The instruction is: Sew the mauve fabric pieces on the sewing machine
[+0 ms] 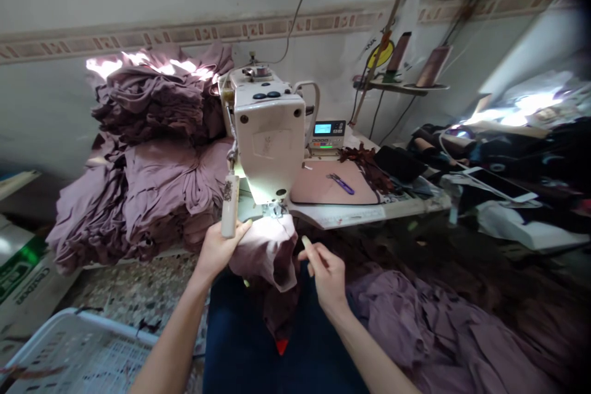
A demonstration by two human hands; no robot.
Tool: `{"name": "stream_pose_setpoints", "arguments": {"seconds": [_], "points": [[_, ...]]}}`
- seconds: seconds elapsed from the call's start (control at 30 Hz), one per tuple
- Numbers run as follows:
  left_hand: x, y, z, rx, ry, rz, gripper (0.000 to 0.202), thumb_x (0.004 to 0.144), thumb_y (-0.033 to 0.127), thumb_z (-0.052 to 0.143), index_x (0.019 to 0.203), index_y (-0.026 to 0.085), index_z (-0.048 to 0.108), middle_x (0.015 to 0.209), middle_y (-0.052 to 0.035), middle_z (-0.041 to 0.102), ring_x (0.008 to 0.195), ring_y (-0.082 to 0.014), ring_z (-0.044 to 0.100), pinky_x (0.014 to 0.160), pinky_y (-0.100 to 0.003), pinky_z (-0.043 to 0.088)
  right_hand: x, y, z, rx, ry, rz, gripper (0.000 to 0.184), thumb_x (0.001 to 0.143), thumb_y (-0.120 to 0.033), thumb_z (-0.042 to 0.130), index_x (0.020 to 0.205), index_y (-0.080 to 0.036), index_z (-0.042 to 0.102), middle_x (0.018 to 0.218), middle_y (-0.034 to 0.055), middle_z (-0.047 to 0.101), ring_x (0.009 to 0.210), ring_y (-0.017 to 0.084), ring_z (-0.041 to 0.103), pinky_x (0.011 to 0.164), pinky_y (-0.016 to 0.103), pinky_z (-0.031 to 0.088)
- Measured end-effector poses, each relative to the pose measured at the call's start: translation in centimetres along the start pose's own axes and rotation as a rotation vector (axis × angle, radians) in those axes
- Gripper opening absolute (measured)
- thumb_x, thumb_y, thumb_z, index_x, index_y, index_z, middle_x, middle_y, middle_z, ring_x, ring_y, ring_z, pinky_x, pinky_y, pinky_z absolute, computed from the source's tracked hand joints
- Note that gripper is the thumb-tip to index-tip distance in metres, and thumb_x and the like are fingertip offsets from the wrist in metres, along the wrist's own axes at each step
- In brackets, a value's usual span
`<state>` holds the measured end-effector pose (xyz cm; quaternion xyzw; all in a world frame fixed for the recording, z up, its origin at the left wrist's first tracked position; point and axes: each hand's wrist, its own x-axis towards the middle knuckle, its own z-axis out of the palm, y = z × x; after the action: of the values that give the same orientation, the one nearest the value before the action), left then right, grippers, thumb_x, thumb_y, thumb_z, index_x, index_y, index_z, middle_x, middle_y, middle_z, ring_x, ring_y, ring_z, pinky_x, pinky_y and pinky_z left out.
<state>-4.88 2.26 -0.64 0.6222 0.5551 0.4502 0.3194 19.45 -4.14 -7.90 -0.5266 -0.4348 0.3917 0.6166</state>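
Left of the sewing machine (270, 135), past a white plastic basket (78, 351), folded mauve fabric (152, 154) sits stacked in high piles against the machine's side.

Your left hand (219, 250) is spread open just in front of the machine, its fingers lying against the cloth, with a pale cylindrical attachment (229, 206) hanging beside them.

The mauve garment piece (265, 252) runs lengthwise from under the machine's needle area toward you, drooping over your dark blue lap and ending in a small red-orange tip (281, 346).

Your right hand (327, 277) is raised just right of the cloth, not touching it, with thumb and forefinger pressed together; you can't tell whether they pinch anything.

Behind it, on the table right of the machine, purple snips (340, 183) lie on a pink mat (323, 183). Further right of the machine, loose mauve cloth (429, 326) heaps up below the table.
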Motion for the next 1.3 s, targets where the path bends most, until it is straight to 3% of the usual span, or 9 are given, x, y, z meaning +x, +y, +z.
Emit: {"name": "stream_pose_setpoints", "arguments": {"seconds": [0.17, 0.33, 0.43, 0.57, 0.63, 0.77, 0.93, 1.13, 1.3], "points": [[0.1, 0.0, 0.9, -0.116, 0.026, -0.101, 0.049, 0.082, 0.060, 0.084, 0.072, 0.014, 0.069, 0.068, -0.0005, 0.061, 0.066, -0.0146, 0.053, 0.062, -0.023, 0.041, -1.5, -0.4, 3.1, 0.212, -0.343, 0.265, 0.067, 0.081, -0.080, 0.080, 0.107, -0.019, 0.083, 0.099, 0.0061, 0.075, 0.070, 0.017, 0.063, 0.065, 0.031, 0.056], [-1.8, -0.3, 2.8, -0.338, -0.075, -0.207, 0.053, 0.086, 0.065, 0.080, 0.088, 0.013, 0.076, 0.071, -0.0015, 0.065, 0.062, -0.0133, 0.052, 0.056, -0.021, 0.040, -1.3, -1.4, 4.5, 0.387, -0.360, 0.363, 0.056, 0.083, -0.071, 0.085, 0.103, -0.019, 0.079, 0.090, 0.0018, 0.069, 0.065, 0.012, 0.059, 0.058, 0.024, 0.051], [-3.3, -1.0, 2.5, -0.361, -0.160, -0.188, 0.050, 0.091, 0.064, 0.077, 0.087, 0.014, 0.075, 0.066, 0.0013, 0.058, 0.057, -0.0112, 0.046, 0.053, -0.021, 0.035, -1.2, -2.0, 2.8, 0.421, -0.345, 0.368, 0.048, 0.082, -0.062, 0.090, 0.085, -0.018, 0.072, 0.074, -0.0011, 0.064, 0.060, 0.011, 0.054, 0.050, 0.021, 0.042], [-4.9, -1.4, 1.3, -0.267, -0.556, -0.041, 0.043, 0.090, 0.053, 0.082, 0.076, 0.013, 0.077, 0.074, -0.0039, 0.064, 0.068, -0.0147, 0.056, 0.063, -0.024, 0.043, -0.9, -3.4, -1.3, 0.210, -0.471, 0.330, 0.049, 0.080, -0.060, 0.091, 0.071, -0.017, 0.069, 0.061, -0.0032, 0.057, 0.053, 0.010, 0.047, 0.046, 0.022, 0.037], [-5.5, -1.4, 1.2, -0.218, -0.615, 0.004, 0.040, 0.091, 0.049, 0.083, 0.074, 0.013, 0.076, 0.079, -0.0061, 0.066, 0.076, -0.0169, 0.060, 0.069, -0.026, 0.045, -0.8, -4.5, -2.8, 0.027, -0.590, 0.258, 0.045, 0.083, -0.054, 0.088, 0.066, -0.016, 0.071, 0.058, -0.0028, 0.055, 0.053, 0.010, 0.044, 0.048, 0.023, 0.034], [-6.9, -1.2, 2.7, -0.229, -0.594, -0.049, 0.030, 0.089, 0.042, 0.084, 0.103, 0.017, 0.077, 0.104, -0.0072, 0.072, 0.085, -0.0169, 0.061, 0.071, -0.024, 0.046, -1.0, -6.7, -3.8, -0.216, -0.872, 0.160, 0.034, 0.091, -0.037, 0.079, 0.065, -0.015, 0.077, 0.054, -0.0030, 0.053, 0.053, 0.011, 0.042, 0.052, 0.024, 0.032], [-8.7, -1.1, 4.9, -0.318, -1.024, -0.199, 0.041, 0.079, 0.051, 0.092, 0.093, 0.014, 0.078, 0.083, -0.0018, 0.069, 0.072, -0.0135, 0.054, 0.065, -0.022, 0.043, -0.6, -7.4, -4.5, -0.361, -1.087, 0.106, 0.023, 0.085, -0.038, 0.086, 0.082, -0.015, 0.089, 0.060, -0.0028, 0.062, 0.056, 0.011, 0.045, 0.054, 0.023, 0.032], [-8.1, -1.1, 3.8, -0.269, -0.721, -0.162, 0.048, 0.095, 0.058, 0.076, 0.083, 0.012, 0.075, 0.075, -0.0030, 0.065, 0.068, -0.0127, 0.052, 0.061, -0.022, 0.040, 0.0, -6.0, -5.6, -0.280, -0.766, 0.154, 0.030, 0.091, -0.043, 0.077, 0.083, -0.017, 0.087, 0.079, 0.0056, 0.081, 0.072, 0.020, 0.067, 0.067, 0.027, 0.048], [-6.8, 0.0, 2.8, -0.191, -0.515, -0.062, 0.042, 0.095, 0.048, 0.079, 0.122, 0.015, 0.081, 0.072, -0.0001, 0.067, 0.059, -0.0115, 0.051, 0.054, -0.021, 0.037, -0.2, -5.0, -4.4, -0.207, -0.550, 0.149, 0.036, 0.090, -0.049, 0.076, 0.079, -0.015, 0.083, 0.076, 0.0059, 0.080, 0.069, 0.020, 0.067, 0.066, 0.028, 0.049]]}}
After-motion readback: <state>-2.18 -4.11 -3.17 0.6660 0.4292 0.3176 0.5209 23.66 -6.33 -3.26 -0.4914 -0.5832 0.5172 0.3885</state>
